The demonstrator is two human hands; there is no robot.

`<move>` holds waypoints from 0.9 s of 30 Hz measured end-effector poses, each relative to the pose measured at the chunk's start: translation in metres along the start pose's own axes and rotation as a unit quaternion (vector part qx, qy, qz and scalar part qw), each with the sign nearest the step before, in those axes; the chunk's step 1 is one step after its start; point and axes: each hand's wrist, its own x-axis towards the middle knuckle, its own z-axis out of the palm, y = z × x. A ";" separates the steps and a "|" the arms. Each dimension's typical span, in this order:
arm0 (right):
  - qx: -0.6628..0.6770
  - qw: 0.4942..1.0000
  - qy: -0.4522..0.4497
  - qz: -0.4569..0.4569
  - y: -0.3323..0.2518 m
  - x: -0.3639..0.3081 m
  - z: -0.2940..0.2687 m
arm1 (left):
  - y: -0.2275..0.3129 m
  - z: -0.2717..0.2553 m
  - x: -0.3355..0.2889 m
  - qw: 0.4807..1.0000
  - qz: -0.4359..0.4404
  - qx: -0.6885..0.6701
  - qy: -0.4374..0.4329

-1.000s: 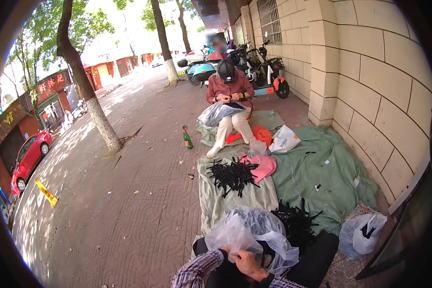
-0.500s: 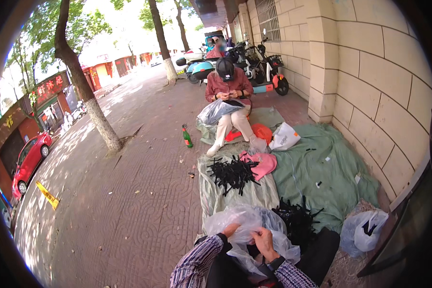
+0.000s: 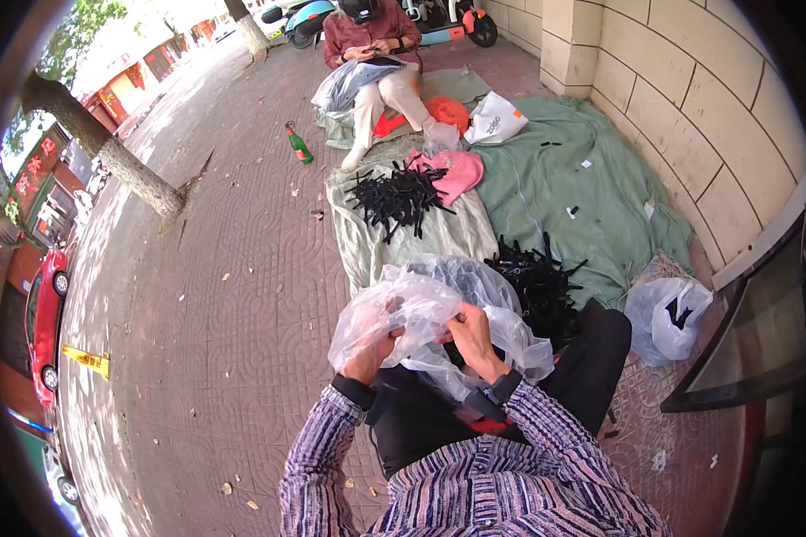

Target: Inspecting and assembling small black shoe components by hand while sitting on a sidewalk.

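Observation:
A clear plastic bag (image 3: 381, 309) lies bunched over my lap, between my two hands. My left hand (image 3: 368, 360) has its fingers behind the thin film, closed on the bag's left part and seen only dimly through it. At the bag's right side, my right hand (image 3: 476, 342) pinches the film between thumb and fingers. What the bag contains, if anything, I cannot make out. Just beyond my right hand sits a heap of black strips (image 3: 539, 285). A second pile of black strips (image 3: 398, 199) lies farther off on a pale sheet (image 3: 354, 255).
A person (image 3: 372, 54) sits opposite, handling something small over a grey bag. Around us are a pink cloth (image 3: 461, 174), a white bag (image 3: 495, 121), a green tarp (image 3: 555, 192), a green bottle (image 3: 298, 143) and, at right, a tied-looking plastic bag (image 3: 667, 320) beside a dark-framed panel (image 3: 743, 313).
The view has tipped downward, so more of my sleeves and lap shows. My left hand has gone behind the film, and the bag is lifted and spread to the left.

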 end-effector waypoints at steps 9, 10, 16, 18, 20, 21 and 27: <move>0.042 0.999 0.014 -0.001 -0.011 -0.002 0.010 | 0.015 0.061 -0.020 0.960 -0.189 0.207 -0.026; 0.031 0.999 0.019 -0.009 -0.007 0.001 0.008 | 0.016 0.071 -0.021 0.956 -0.198 0.215 -0.034; -0.243 0.955 -0.001 -0.170 0.031 0.023 0.018 | -0.019 0.088 -0.063 0.956 -0.262 0.105 -0.076; -0.307 0.918 -0.136 -0.213 0.054 0.018 0.028 | -0.037 0.093 -0.074 0.958 -0.250 0.092 -0.111; -0.273 0.926 -0.212 -0.150 0.063 -0.003 0.038 | -0.049 0.091 -0.089 0.965 -0.225 0.041 -0.129; -0.273 0.927 -0.220 -0.137 0.057 -0.018 0.042 | -0.050 0.092 -0.101 0.967 -0.238 -0.029 -0.085; -0.270 0.957 -0.037 -0.097 0.041 -0.053 -0.036 | -0.073 0.069 -0.121 0.966 -0.237 -0.095 -0.040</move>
